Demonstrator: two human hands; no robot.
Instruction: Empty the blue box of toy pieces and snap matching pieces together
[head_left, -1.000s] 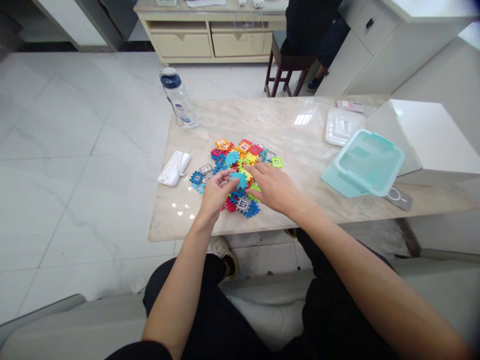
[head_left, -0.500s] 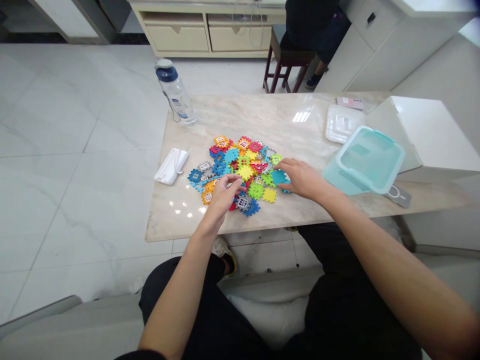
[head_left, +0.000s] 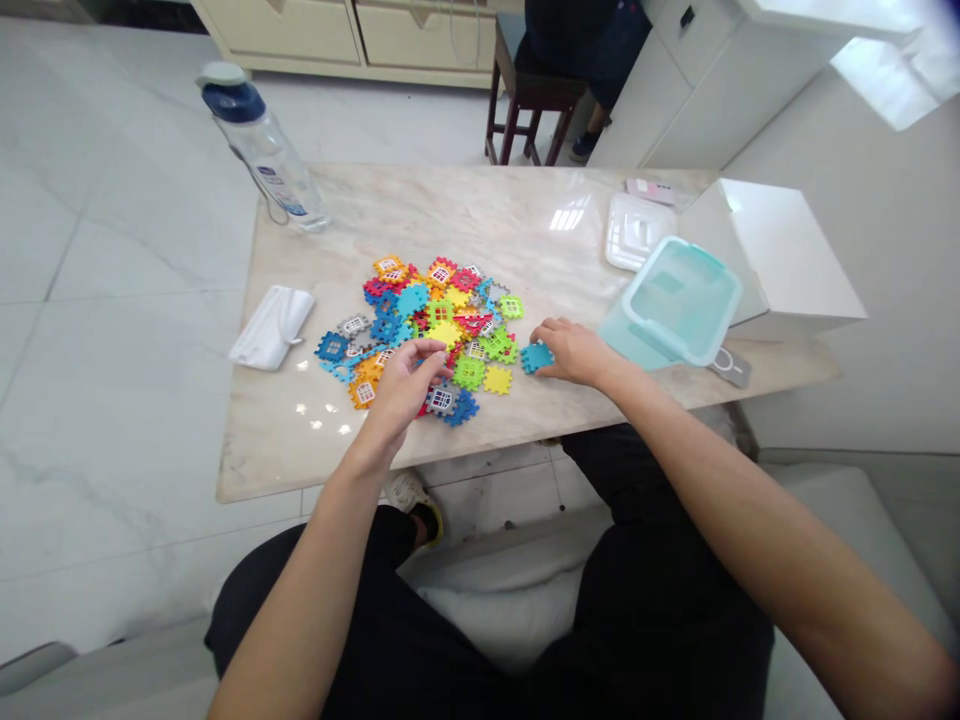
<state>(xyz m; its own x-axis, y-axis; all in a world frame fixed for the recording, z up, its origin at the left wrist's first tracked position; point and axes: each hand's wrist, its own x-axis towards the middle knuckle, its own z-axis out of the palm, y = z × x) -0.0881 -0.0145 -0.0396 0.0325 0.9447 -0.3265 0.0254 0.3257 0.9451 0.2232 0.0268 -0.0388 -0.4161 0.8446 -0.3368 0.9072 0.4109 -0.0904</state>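
A heap of colourful toothed building tiles lies on the marble table, in red, blue, yellow, green, orange and grey, some with white window inserts. My right hand is just right of the heap, its fingers and thumb closed on a teal building tile that is low over or on the tabletop. Over the front left of the heap hovers my left hand. Its fingers are loosely curved, with the thumb apart, and I see nothing between them. Some tiles are hidden beneath it.
A clear water bottle stands at the back left, above a white tissue pack. On the right are a teal plastic bin, a clear lid, a white box and a grey phone. Beyond, a person sits on a stool.
My right hand has taken the teal tile and drawn it rightward, away from the heap. My left hand stays over the tiles. The whole view has shifted, with the table further left in it.
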